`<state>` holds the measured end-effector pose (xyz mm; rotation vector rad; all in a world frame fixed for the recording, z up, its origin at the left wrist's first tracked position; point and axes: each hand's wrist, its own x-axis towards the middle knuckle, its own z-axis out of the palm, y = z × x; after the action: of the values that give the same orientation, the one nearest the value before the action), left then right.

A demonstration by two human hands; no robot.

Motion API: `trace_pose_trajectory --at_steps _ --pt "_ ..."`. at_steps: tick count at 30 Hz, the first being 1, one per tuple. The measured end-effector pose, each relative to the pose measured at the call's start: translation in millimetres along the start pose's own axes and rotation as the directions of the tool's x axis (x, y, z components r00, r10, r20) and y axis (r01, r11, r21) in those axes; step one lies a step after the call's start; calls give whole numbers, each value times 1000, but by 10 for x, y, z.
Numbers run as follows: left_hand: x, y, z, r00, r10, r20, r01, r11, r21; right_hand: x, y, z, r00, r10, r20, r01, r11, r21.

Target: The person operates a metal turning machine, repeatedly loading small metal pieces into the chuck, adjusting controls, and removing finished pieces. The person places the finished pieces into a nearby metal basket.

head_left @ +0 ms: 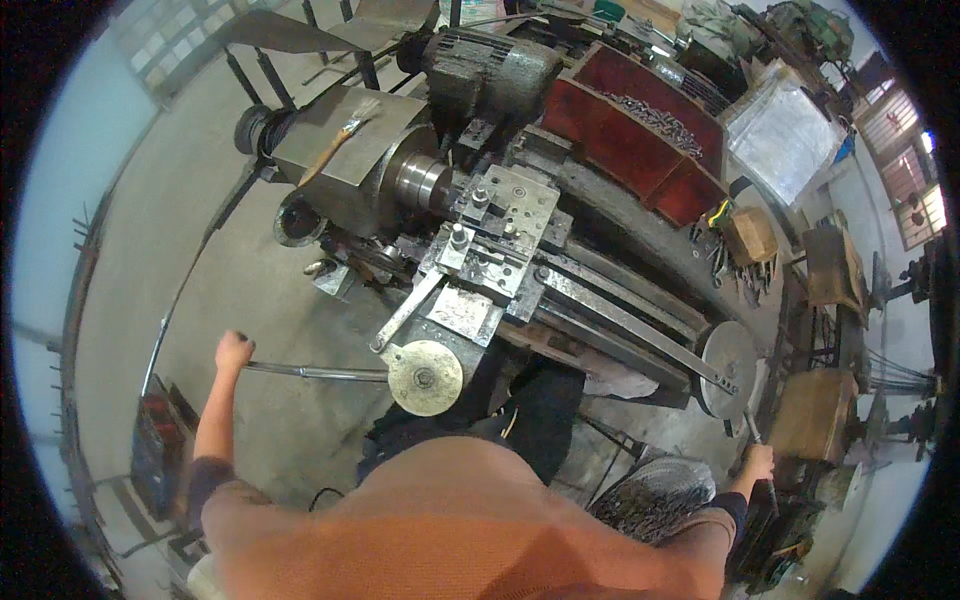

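My left hand (235,350) is closed around the outer end of a long metal lever (318,373), which runs to a round pale metal disc (425,378) at the front of a lathe-like machine. Off to the right, my right hand (760,462) grips a shorter lever handle (752,428) beside a grey round plate (728,370). Between the hands sits the metal slide block (510,215) with bolts and a flat crank arm (410,310). The shiny cylindrical spindle (423,183) faces it from the left.
A brush (335,150) with a wooden handle lies on the headstock (345,135). Behind the slide stands a red metal bin (640,130) holding many small metal parts. Several hand tools lie near a brown block (750,237). A heaped grey bundle (658,500) is by my right arm.
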<state>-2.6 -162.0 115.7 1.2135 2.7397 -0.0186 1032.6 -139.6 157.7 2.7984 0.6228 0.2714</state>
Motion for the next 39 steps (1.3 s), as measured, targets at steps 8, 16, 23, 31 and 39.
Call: trace_pose_trajectory --at_steps 8,16,23,31,39 --pt "869 1185 486 922 373 -101 -369 928 57 -966 -130 331 876 -221 -429 391 846 362" --pt "954 1800 1197 981 193 -4 -193 975 -109 -1861 -185 285 938 -324 -122 337 776 533" --pt "1036 1611 1019 907 369 204 -390 918 73 -1852 -496 -468 925 -351 -142 361 704 612" --pt "824 1557 438 883 322 342 -310 946 -90 -1979 -1954 -2166 557 -668 -494 711 76 699" --pt "862 404 -1434 895 173 -412 -266 947 -179 -3648 -4108 -3247 -280 -713 -642 744 -584 324"
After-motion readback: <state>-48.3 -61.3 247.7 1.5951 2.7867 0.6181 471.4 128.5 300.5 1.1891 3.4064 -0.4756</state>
